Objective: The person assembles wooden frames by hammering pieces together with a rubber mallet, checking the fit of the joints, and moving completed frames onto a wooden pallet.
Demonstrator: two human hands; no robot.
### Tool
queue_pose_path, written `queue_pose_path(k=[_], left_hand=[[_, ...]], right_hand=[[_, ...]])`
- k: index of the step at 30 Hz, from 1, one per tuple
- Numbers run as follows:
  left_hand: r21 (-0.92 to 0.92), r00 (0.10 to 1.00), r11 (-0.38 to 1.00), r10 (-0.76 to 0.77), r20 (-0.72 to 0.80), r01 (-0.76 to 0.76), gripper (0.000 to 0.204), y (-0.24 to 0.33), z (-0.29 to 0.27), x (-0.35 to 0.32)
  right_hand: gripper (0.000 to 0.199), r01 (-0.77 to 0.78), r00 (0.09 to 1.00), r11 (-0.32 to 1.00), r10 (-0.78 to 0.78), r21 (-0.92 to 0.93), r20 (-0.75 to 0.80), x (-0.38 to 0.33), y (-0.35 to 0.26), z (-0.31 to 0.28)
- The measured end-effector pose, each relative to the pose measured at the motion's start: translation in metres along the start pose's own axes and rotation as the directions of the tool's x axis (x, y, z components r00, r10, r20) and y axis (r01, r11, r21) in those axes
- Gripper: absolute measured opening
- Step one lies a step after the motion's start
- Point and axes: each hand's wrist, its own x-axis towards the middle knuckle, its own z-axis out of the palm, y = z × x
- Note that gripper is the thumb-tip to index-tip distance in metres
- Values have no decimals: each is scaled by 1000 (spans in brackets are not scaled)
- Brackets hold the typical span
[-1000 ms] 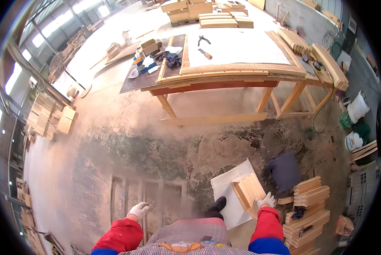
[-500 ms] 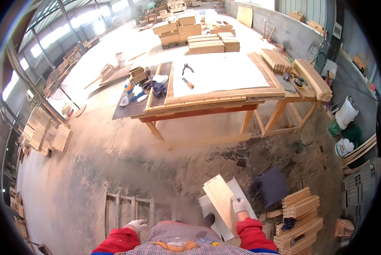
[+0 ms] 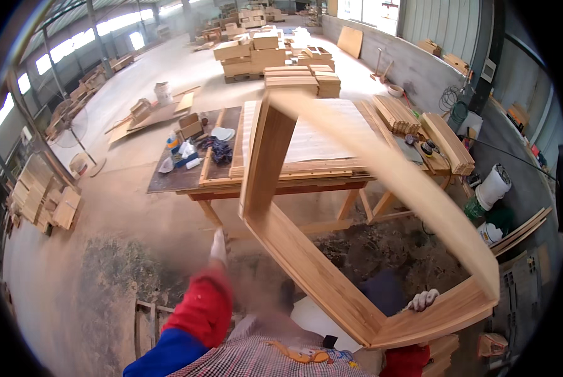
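A rectangular wooden frame (image 3: pixel 322 276), made of pale boards, is held up and tilted in front of me. My right hand (image 3: pixel 423 300), in a whitish glove, is closed over the edge of its near short board, fingers curled to the inner side. The frame's far long board is smeared by motion. My left hand (image 3: pixel 218 246), gloved too, reaches forward, apart from the frame and left of its corner. Its fingers are too blurred to read. Beyond the frame stands a workbench (image 3: pixel 190 188) with a white sheet (image 3: pixel 316 135) on it, partly hidden.
Bottles, a dark cloth (image 3: pixel 220 151) and a small box (image 3: pixel 190 125) lie on the bench's left end. Stacked boards (image 3: pixel 446 143) rest at its right. Wooden slats (image 3: pixel 148 320) lie on the floor at lower left. White and green sacks (image 3: pixel 490 188) stand by the right wall.
The wooden frame has risen from beside my right leg and swung round, so its opening now shows. My left hand has moved forward and up from near my waist.
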Motion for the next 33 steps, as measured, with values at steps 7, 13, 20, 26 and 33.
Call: queue_pose_path(k=[7, 13, 20, 26, 33], left_hand=[[-535, 637, 731, 180, 749, 423, 58, 92, 129, 81], [-467, 697, 748, 8, 717, 472, 45, 90, 183, 161], [-400, 715, 761, -118, 689, 511, 52, 84, 220, 233], [-99, 747, 982, 187, 638, -161, 55, 58, 226, 311], [801, 781, -199, 186, 596, -564, 33, 80, 248, 331]], right_hand=[[17, -13, 983, 993, -10, 119, 185, 75, 0, -70], [20, 7, 992, 997, -17, 83, 126, 99, 12, -134], [25, -110, 970, 984, 138, 142, -201, 177, 3, -205], [43, -219, 931, 947, 274, 234, -239, 360, 40, -271], [34, -605, 600, 749, 651, 269, -464, 572, 102, -384]])
